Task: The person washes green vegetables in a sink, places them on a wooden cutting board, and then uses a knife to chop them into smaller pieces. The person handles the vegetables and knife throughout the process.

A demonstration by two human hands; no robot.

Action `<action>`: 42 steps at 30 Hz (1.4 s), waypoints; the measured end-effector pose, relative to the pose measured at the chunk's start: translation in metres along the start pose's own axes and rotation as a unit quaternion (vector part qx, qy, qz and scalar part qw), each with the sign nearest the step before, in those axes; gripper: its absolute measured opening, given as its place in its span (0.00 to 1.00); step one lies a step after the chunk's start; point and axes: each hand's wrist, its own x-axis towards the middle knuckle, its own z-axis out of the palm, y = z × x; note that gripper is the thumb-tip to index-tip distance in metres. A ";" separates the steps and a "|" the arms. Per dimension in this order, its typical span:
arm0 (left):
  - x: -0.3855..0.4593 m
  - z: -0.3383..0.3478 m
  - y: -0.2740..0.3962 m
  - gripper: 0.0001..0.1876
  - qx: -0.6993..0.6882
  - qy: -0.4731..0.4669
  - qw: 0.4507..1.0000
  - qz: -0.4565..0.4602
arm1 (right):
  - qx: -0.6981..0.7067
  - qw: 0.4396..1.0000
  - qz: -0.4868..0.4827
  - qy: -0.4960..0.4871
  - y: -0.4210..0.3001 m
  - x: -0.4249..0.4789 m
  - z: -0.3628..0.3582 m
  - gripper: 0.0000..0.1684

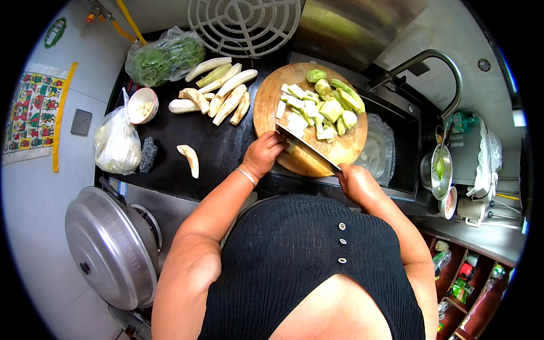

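My right hand (358,182) grips the handle end of a kitchen knife (312,149). Its blade slants over the round wooden cutting board (264,95), tip toward my left hand (265,151). The left fingers are bunched by the blade near its tip, around a pale vegetable piece (290,147) that they partly hide. Beyond the blade, the board carries cut green gourd pieces (297,121), some in chunks and some in longer strips (348,100). Left of the board, several peeled long vegetables (229,104) with browned streaks lie in a pile on the black counter (170,136).
A single peeled piece (190,160) lies apart. Farther left are a bowl of garlic cloves (143,106), plastic bags (118,140), a scouring pad (148,155) and a lidded metal pot (112,250). The sink (408,148) with its faucet (457,80) and a metal bowl (442,182) are right.
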 end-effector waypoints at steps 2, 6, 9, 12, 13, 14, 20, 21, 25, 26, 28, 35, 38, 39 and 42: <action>0.000 0.000 0.000 0.11 -0.001 -0.001 1.000 -0.003 | -0.007 1.000 -0.001 0.000 -0.003 0.005 0.003 0.10; 0.002 -0.003 0.003 0.11 0.022 0.007 1.000 0.008 | 0.007 1.000 -0.016 0.014 0.005 0.018 0.024 0.09; 0.002 -0.003 0.002 0.11 0.021 0.016 1.000 0.008 | 0.005 1.000 0.005 0.023 0.013 0.020 0.044 0.10; -0.001 0.000 0.001 0.12 0.008 0.011 1.000 -0.005 | 0.026 0.999 -0.004 0.031 0.017 0.027 0.054 0.11; -0.002 0.000 -0.001 0.12 0.008 0.013 1.000 -0.004 | 0.019 1.000 -0.006 0.023 0.013 0.031 0.052 0.12; -0.003 0.000 -0.002 0.11 0.007 0.014 1.000 -0.002 | 0.013 1.000 -0.008 0.015 0.007 0.038 0.048 0.12; -0.002 -0.001 0.001 0.12 -0.012 0.020 1.000 -0.002 | 0.073 0.997 0.001 0.039 0.014 0.047 0.047 0.13; -0.003 0.000 0.000 0.12 -0.015 0.021 1.000 -0.003 | 0.064 0.997 0.009 0.047 0.010 0.042 0.044 0.13; -0.004 -0.001 0.001 0.12 0.004 0.024 1.000 -0.007 | 0.030 0.998 0.010 0.054 0.000 0.015 0.027 0.12; -0.004 -0.001 0.003 0.12 -0.002 0.016 1.000 -0.012 | 0.025 0.999 0.008 0.045 -0.002 0.008 0.022 0.12; -0.005 -0.002 0.002 0.13 -0.006 0.008 1.000 -0.013 | 0.016 0.999 0.010 0.028 -0.006 0.004 0.017 0.11; -0.006 0.001 -0.001 0.12 0.000 0.015 1.000 -0.015 | 0.005 1.000 0.011 -0.005 -0.011 0.018 0.023 0.11; -0.007 0.002 0.000 0.10 0.011 0.021 1.000 -0.012 | 0.007 1.000 0.004 0.000 -0.005 0.032 0.041 0.12; -0.006 0.002 -0.001 0.10 0.016 0.024 1.000 -0.010 | 0.008 1.000 0.000 0.005 -0.002 0.038 0.048 0.12; -0.003 -0.001 0.001 0.10 -0.011 0.026 1.000 -0.011 | 0.059 0.998 0.001 0.038 0.012 0.044 0.060 0.13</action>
